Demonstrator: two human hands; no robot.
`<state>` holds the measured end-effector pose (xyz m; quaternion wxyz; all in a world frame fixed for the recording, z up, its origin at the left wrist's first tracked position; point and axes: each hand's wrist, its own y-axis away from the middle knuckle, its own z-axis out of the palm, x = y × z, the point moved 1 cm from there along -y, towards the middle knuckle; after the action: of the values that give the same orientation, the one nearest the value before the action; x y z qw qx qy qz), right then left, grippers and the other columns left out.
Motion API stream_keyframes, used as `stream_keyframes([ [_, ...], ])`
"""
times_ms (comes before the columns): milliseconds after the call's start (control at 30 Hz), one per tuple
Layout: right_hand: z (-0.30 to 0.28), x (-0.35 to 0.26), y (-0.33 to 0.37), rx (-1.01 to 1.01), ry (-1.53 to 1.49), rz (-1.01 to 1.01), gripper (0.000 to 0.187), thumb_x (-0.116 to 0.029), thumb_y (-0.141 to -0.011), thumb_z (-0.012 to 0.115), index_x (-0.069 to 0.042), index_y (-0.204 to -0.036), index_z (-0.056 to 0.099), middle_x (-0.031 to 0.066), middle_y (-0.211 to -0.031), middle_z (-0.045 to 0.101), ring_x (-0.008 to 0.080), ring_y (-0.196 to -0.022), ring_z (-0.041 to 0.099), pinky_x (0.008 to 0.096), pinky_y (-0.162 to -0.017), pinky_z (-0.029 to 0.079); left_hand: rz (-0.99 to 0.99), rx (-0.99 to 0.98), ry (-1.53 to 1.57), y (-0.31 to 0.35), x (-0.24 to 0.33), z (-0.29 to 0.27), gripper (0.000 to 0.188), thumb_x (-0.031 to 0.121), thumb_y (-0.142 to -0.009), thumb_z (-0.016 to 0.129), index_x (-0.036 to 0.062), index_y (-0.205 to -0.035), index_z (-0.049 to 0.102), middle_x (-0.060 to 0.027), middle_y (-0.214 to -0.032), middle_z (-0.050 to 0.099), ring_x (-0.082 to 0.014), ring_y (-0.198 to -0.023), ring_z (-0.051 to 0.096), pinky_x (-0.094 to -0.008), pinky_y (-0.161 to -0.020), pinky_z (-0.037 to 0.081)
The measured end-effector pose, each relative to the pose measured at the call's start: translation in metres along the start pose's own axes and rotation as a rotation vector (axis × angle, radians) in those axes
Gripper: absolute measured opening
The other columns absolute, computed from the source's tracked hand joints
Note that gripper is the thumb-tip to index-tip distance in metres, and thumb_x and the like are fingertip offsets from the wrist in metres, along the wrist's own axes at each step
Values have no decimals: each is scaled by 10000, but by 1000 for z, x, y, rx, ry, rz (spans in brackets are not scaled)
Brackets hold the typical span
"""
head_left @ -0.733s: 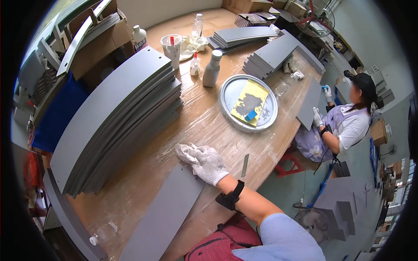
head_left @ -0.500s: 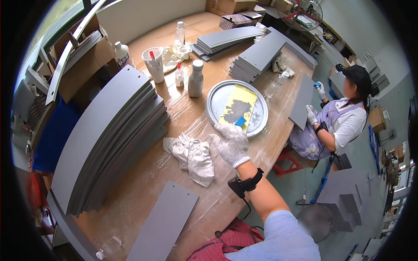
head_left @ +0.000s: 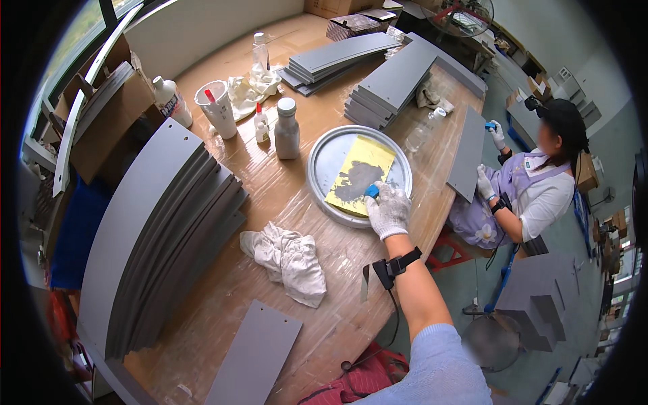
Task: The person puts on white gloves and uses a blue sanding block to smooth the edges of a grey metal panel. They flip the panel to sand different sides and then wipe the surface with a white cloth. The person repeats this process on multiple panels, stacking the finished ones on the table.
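Observation:
My right hand [head_left: 389,210], in a white knit glove, is closed on a small blue scraper [head_left: 372,191]. It reaches over the near right edge of a round grey lid [head_left: 316,181], where a yellow sheet [head_left: 379,152] lies smeared with grey paste [head_left: 361,179]. The scraper is at the right side of the paste. Left of the lid, a crumpled white cloth [head_left: 287,263] lies on the table. A flat grey panel [head_left: 256,351] with small holes lies nearest me. My left hand is out of view.
A tall stack of curved grey panels [head_left: 142,223] fills the table's left. Behind the lid stand a grey bottle [head_left: 287,131], a red-tipped bottle [head_left: 261,125] and a white cup [head_left: 216,111]. More panels [head_left: 395,81] lie farther back. A co-worker [head_left: 523,175] sits at right, holding a panel.
My right hand has moved right along the lid's near edge, and the blue scraper now points left toward the paste. The view has shifted slightly.

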<state>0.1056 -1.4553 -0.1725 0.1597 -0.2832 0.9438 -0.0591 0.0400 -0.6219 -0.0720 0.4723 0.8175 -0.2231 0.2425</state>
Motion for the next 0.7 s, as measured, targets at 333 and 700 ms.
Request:
stream_keyframes([
  [333, -3, -28, -53, -83, -80, 127, 402, -367, -867, 661, -175, -1220, 670, 123, -1130, 704, 324, -1103, 608, 433, -995, 462, 73, 74, 39, 27, 12, 23, 736, 285, -848, 790, -76, -1401, 467, -166, -1306, 562, -254, -1175, 498, -400, -1068, 361],
  [700, 12, -24, -49, 101, -134, 16, 372, -352, -823, 725, -159, -1141, 715, 139, -1089, 704, 318, -1064, 617, 438, -965, 476, -23, 6, 41, 17, 12, 6, 626, 281, -870, 768, -30, -1350, 514, -127, -1234, 601, -244, -1102, 547, -390, -986, 426],
])
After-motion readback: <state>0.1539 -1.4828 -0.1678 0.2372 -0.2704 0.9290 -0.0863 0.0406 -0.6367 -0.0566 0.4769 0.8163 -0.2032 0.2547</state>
